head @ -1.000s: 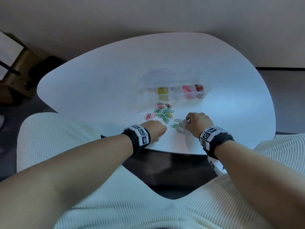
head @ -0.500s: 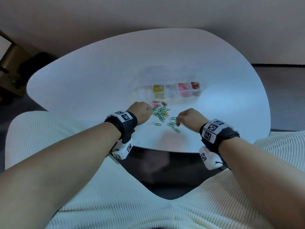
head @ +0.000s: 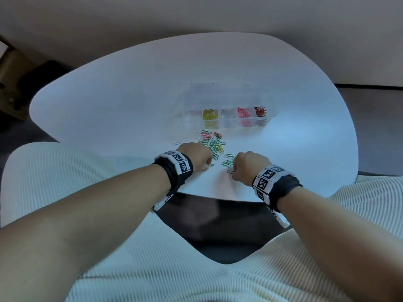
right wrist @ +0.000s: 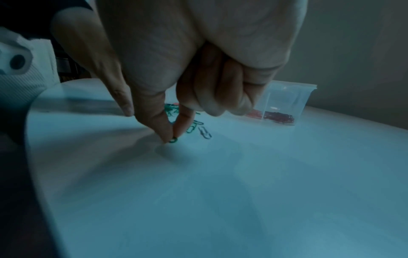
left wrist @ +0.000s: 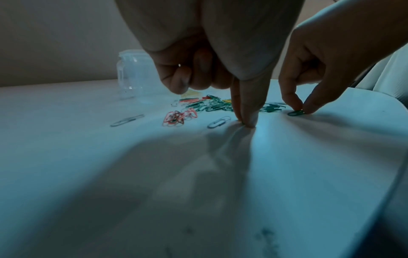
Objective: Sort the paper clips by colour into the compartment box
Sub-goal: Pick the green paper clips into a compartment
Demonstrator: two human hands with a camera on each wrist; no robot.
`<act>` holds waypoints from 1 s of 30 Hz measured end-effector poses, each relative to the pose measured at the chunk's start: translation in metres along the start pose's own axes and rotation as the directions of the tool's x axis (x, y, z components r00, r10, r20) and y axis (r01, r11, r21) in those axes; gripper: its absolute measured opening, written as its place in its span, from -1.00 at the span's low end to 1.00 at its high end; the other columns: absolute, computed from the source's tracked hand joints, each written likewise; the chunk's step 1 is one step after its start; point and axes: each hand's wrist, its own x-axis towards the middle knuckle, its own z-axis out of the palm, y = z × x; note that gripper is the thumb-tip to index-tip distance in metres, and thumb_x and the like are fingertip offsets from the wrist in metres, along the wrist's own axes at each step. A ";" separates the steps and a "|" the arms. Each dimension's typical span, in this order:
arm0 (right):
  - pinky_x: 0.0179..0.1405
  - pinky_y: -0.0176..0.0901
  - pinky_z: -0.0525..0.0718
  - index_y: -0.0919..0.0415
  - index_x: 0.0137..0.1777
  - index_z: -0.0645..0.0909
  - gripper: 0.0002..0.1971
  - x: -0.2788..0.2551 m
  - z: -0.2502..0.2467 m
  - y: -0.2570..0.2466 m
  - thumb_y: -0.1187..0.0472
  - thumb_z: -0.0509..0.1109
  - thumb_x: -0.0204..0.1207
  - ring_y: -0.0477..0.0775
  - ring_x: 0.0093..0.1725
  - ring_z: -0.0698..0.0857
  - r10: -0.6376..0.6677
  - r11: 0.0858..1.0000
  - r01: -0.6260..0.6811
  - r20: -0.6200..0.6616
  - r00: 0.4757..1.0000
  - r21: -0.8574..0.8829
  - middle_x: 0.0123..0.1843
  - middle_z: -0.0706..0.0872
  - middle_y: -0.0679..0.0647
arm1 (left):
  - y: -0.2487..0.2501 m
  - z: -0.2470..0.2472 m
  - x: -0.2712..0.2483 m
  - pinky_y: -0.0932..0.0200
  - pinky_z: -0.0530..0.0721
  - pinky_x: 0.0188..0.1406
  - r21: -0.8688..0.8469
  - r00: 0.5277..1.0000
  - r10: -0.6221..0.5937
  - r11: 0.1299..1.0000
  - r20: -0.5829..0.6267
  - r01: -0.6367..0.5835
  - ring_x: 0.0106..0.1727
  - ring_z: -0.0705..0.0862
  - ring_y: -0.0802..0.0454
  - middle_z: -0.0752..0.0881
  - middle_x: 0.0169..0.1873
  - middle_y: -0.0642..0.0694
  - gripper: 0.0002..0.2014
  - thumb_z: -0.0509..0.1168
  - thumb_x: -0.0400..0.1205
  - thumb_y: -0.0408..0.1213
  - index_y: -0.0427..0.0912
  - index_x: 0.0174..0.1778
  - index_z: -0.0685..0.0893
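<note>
A clear compartment box (head: 229, 124) stands mid-table holding yellow (head: 210, 115), pink (head: 243, 112) and red clips (head: 260, 111). A loose pile of mostly green clips (head: 214, 144) lies in front of it. My left hand (head: 207, 165) sits on the pile's near side. Its thumb and forefinger (left wrist: 246, 124) press together on the tabletop over a green clip that is mostly hidden, with a white clip (left wrist: 218, 122) beside them. My right hand (right wrist: 171, 138) pinches another green clip (left wrist: 295, 113) against the table, its other fingers curled.
The white rounded table (head: 130, 94) ends just behind both wrists, with my lap in white ribbed cloth (head: 54, 182) below. A lone white clip (head: 177, 143) lies left of the pile. A brown box (head: 13, 68) stands on the floor at far left.
My left hand has come back from the left of the pile to its near side. My right hand has edged nearer and lowered its fingertips onto a green clip.
</note>
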 end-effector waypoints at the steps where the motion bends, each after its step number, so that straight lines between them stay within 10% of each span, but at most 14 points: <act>1: -0.12 -0.07 0.74 0.14 -0.02 0.66 -0.77 0.000 0.001 -0.001 0.02 0.42 0.42 0.17 -0.20 0.71 0.000 1.000 0.000 0.009 1.000 0.001 -0.13 0.71 0.09 | 0.001 0.000 0.000 0.13 0.51 -0.20 -0.003 1.000 0.000 1.000 0.009 0.000 0.03 0.67 -0.07 0.71 0.04 -0.01 -0.83 0.27 0.64 -0.12 0.02 0.10 0.67; 10: -0.18 -0.14 0.68 0.15 -0.12 0.57 -0.74 -0.003 0.004 0.000 -0.05 0.39 0.40 0.14 -0.22 0.68 0.005 0.999 -0.010 0.087 0.996 0.051 -0.17 0.67 0.06 | 0.002 -0.001 -0.004 0.09 0.28 -0.37 -0.348 0.998 -0.015 0.938 -0.057 -0.006 -0.36 0.37 -0.07 0.40 -0.46 -0.05 -0.72 -0.02 0.69 -0.18 -0.13 -0.34 0.31; 13: -0.21 -0.14 0.59 0.18 -0.20 0.59 -0.76 -0.003 -0.001 0.006 0.00 0.29 0.50 0.12 -0.21 0.62 0.006 0.946 -0.051 0.139 0.990 0.320 -0.20 0.64 0.08 | 0.004 -0.019 -0.005 0.08 0.19 -0.39 -0.537 0.980 -0.032 0.840 -0.197 -0.081 -0.45 0.23 0.01 0.29 -0.51 -0.03 -0.66 -0.06 0.65 -0.15 -0.09 -0.47 0.19; 20: -0.47 -0.17 0.04 0.12 -0.55 0.18 -0.67 0.002 -0.020 0.027 0.45 0.18 0.31 0.01 -0.51 0.09 0.132 0.232 -0.168 0.140 0.981 0.958 -0.49 0.22 0.09 | 0.005 -0.036 -0.003 0.18 0.32 -0.38 -0.686 0.931 -0.113 0.708 -0.346 -0.169 -0.39 0.38 0.08 0.43 -0.43 0.04 -0.68 0.04 0.78 -0.10 -0.10 -0.29 0.34; 24: -0.46 -0.20 0.00 0.12 -0.56 0.14 -0.66 0.004 -0.017 0.026 0.57 -0.02 0.24 -0.02 -0.51 0.12 0.124 0.054 -0.133 0.126 0.984 0.990 -0.46 0.26 0.10 | 0.008 -0.032 0.001 0.13 0.40 -0.32 -0.782 0.940 -0.150 0.602 -0.307 -0.159 -0.33 0.39 -0.03 0.45 -0.38 -0.06 -0.85 0.05 0.77 -0.20 -0.16 -0.08 0.29; 27: -0.47 -0.20 0.04 0.16 -0.48 0.26 -0.70 0.011 -0.015 0.026 0.53 0.05 0.35 0.00 -0.49 0.13 0.123 0.175 -0.108 0.087 0.989 0.979 -0.47 0.31 0.10 | 0.011 -0.025 0.004 0.13 0.41 -0.34 -0.788 0.965 -0.113 0.604 -0.236 -0.121 -0.38 0.35 -0.06 0.43 -0.37 -0.06 -0.93 0.00 0.75 -0.31 -0.10 0.10 0.34; 30: -0.48 -0.21 0.42 0.13 -0.32 0.55 -0.87 0.015 -0.011 0.022 0.28 0.31 0.45 0.03 -0.47 0.49 0.127 0.650 -0.060 -0.030 0.991 0.757 -0.39 0.61 0.06 | 0.017 -0.012 0.006 0.11 0.42 -0.32 -0.706 0.988 -0.054 0.706 -0.143 -0.064 -0.34 0.44 -0.01 0.51 -0.29 -0.12 -0.79 -0.05 0.73 -0.37 -0.12 0.16 0.46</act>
